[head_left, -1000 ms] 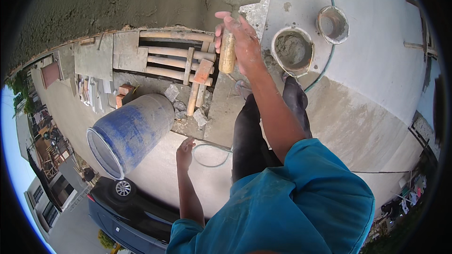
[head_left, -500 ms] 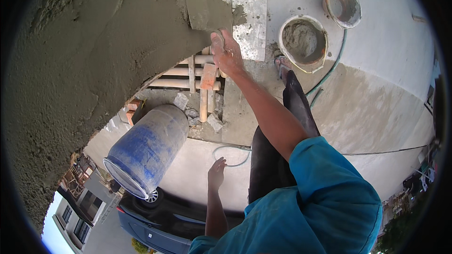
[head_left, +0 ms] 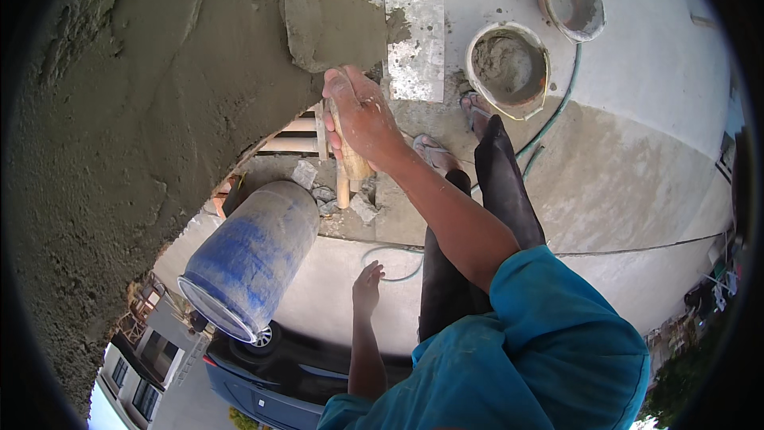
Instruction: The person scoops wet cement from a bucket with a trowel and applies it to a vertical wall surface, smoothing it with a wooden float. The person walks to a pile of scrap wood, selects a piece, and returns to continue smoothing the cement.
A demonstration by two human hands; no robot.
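My right hand [head_left: 360,115] is closed around the wooden handle [head_left: 354,166] of a trowel, whose mortar-coated blade [head_left: 314,24] lies against wet grey cement [head_left: 159,87] filling the upper left. My left hand [head_left: 366,291] hangs lower down, fingers apart and loosely bent, holding nothing. A speckled metal plate [head_left: 414,32] lies right of the cement. Beyond it stand a bucket of grey mix [head_left: 501,64] and a smaller pail [head_left: 573,4].
A blue drum [head_left: 247,259] lies on its side among broken rubble [head_left: 304,175] and wooden poles [head_left: 290,143]. A green hose [head_left: 561,103] runs past my sandalled feet [head_left: 434,151]. A dark car [head_left: 294,382] stands at the bottom.
My right hand has moved left and forward, then slightly down, with the trowel now on the cement. The view has shifted, showing much more of the cement surface than a second ago.
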